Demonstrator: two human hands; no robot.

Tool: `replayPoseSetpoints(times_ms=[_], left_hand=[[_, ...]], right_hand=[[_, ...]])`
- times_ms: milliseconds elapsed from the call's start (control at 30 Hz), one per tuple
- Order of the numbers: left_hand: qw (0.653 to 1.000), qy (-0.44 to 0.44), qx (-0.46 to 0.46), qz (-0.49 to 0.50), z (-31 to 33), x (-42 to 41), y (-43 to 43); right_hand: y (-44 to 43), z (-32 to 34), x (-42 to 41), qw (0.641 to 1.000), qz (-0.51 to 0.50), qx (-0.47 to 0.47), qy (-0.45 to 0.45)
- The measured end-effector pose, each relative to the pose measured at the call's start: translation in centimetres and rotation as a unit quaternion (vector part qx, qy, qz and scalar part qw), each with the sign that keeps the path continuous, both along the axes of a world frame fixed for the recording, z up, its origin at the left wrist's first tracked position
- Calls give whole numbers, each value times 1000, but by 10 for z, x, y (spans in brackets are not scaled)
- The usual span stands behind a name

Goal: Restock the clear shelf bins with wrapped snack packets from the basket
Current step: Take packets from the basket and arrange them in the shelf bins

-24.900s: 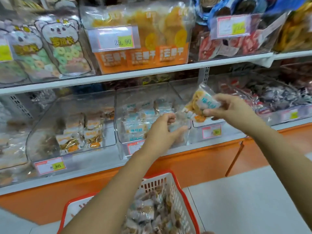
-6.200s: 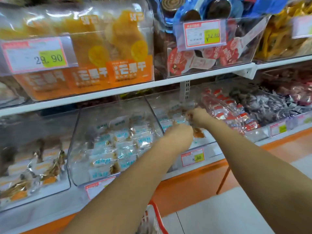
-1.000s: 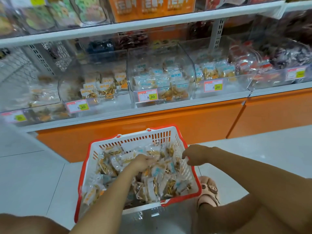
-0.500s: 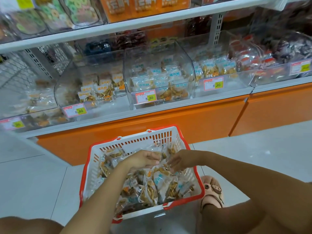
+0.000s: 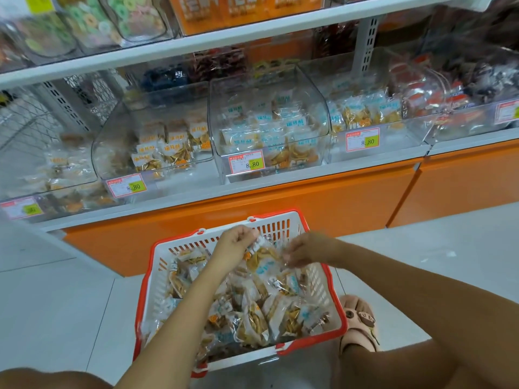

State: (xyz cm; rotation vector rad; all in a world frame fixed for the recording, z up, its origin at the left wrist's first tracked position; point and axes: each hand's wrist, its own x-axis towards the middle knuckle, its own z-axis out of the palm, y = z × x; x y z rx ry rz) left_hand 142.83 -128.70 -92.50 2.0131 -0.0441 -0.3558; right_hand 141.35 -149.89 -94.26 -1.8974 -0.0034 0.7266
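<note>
A white basket with a red rim (image 5: 306, 228) sits on the floor, filled with several wrapped snack packets (image 5: 269, 310). Above it my left hand (image 5: 234, 244) pinches one clear packet with a blue label (image 5: 264, 261) by its top edge. My right hand (image 5: 306, 249) pinches the same packet's right side, so it hangs between both hands over the basket's far half. On the lower shelf stand clear bins: a left one (image 5: 157, 130), a middle one (image 5: 269, 127) and a right one (image 5: 365, 113), each holding similar packets.
Price tags reading 8.80 (image 5: 247, 164) hang on the bin fronts. An orange shelf base (image 5: 280, 203) runs behind the basket. My sandalled foot (image 5: 359, 318) rests right of the basket. Further bins with red packets (image 5: 438, 99) sit at the right, over a white tiled floor (image 5: 56, 304).
Both hands went from digging among the packets to lifting one packet, held between them, up above the basket's contents. The view has tilted slightly.
</note>
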Motion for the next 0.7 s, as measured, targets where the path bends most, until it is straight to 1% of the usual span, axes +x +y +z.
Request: replayPoseSetpoints(times_ms=[67,133,200,233,333,367,433,500,567,633,700], left_hand=[[994,-100,-7,37,25,4,-8],[972,-219,3,84,48,9,-14],[943,-305,16,128,66,13,-21],[934,-328,9,141,74,14,-25],[924,-350,-32,153,92,17,-44],[922,-349,-50,157,97,18,-51],[914,-348,-93,185,106,22,-67],[898,-339,-132,247,113,28,-81],[882,-323,-166,302,118,36,-92],[870,-308,-198,329,121,44,-101],[862,-296,-239,335,123,50,-113]], right_hand=[[-8,26,15,996,-37,76,-15],[-16,61,27,991,-43,113,-56],[-25,104,36,989,-3,94,-116],[-29,124,39,986,19,73,-147],[-46,167,47,977,45,29,-204],[-51,173,49,975,32,33,-218],[-56,175,54,970,-31,72,-231],[-53,170,55,967,-92,126,-200],[-45,163,54,967,-122,150,-167],[-37,156,53,959,-173,161,-159],[-32,152,52,950,-215,160,-159]])
